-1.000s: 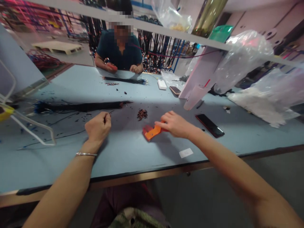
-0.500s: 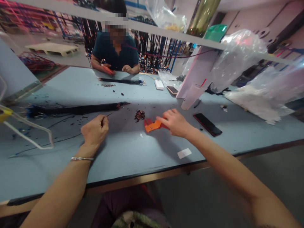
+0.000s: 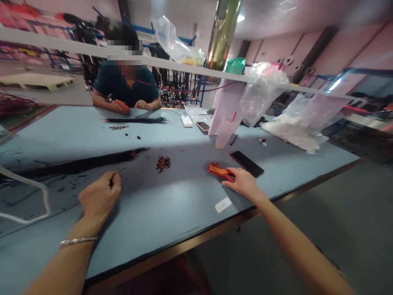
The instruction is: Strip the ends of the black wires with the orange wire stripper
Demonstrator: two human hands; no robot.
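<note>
My left hand (image 3: 101,194) is closed in a pinch on a thin black wire (image 3: 122,170), whose short end sticks out past the fingers. A bundle of black wires (image 3: 82,162) lies just beyond that hand. On the right, my right hand (image 3: 244,181) grips the handles of an orange and red wire stripper (image 3: 218,170), which is low at the tabletop with its head pointing left. Between the hands, farther back, sits a small pile of black and copper-coloured bits (image 3: 163,164).
A dark phone (image 3: 247,163) lies beside my right hand, and a white label (image 3: 223,205) is near the table edge. Behind stands a translucent cup (image 3: 224,134) with a red straw. Across the table (image 3: 172,221), a person (image 3: 125,88) holds a red tool by another wire bundle (image 3: 135,120).
My right hand has carried the wire stripper right, away from the pile and toward the dark phone. My left hand still pinches the wire. The view has turned to the right.
</note>
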